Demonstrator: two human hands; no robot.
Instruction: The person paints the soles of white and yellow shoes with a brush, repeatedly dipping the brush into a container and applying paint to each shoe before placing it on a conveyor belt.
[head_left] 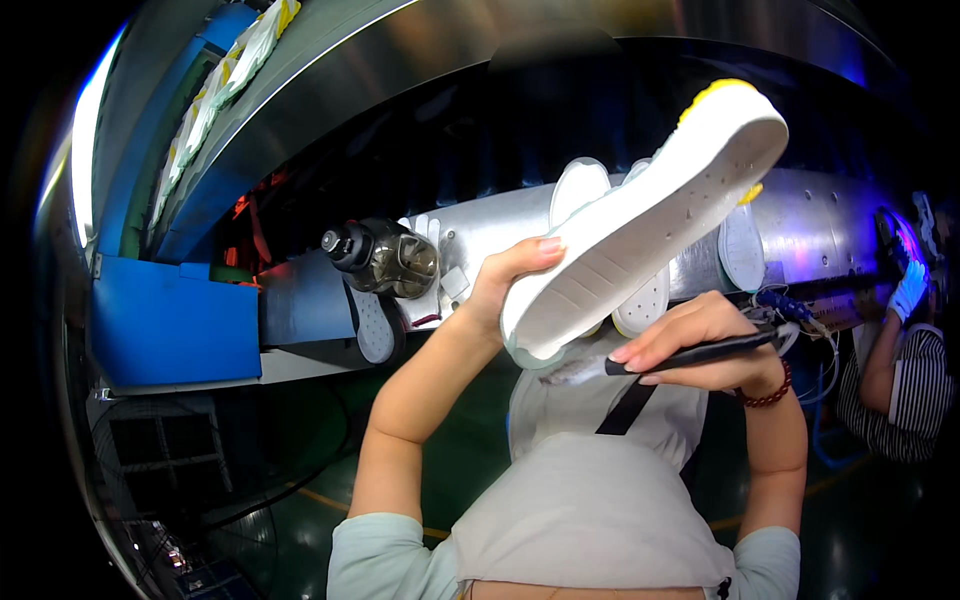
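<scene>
Left hand [505, 280] clamped on the heel end of a white shoe [650, 220] — sole up, toe raised toward the upper right, yellow showing at the tip. Right hand [690, 345] closed around a dark-handled brush [690, 355], bristles just below the heel edge, touching or nearly so — hard to tell which. Red bead bracelet [772, 392] on the right wrist. Behind, more soles [640, 305] on a metal conveyor [820, 225], a dark bottle [385, 258] to the left. At far right, a co-worker's gloved hand [908, 290].
</scene>
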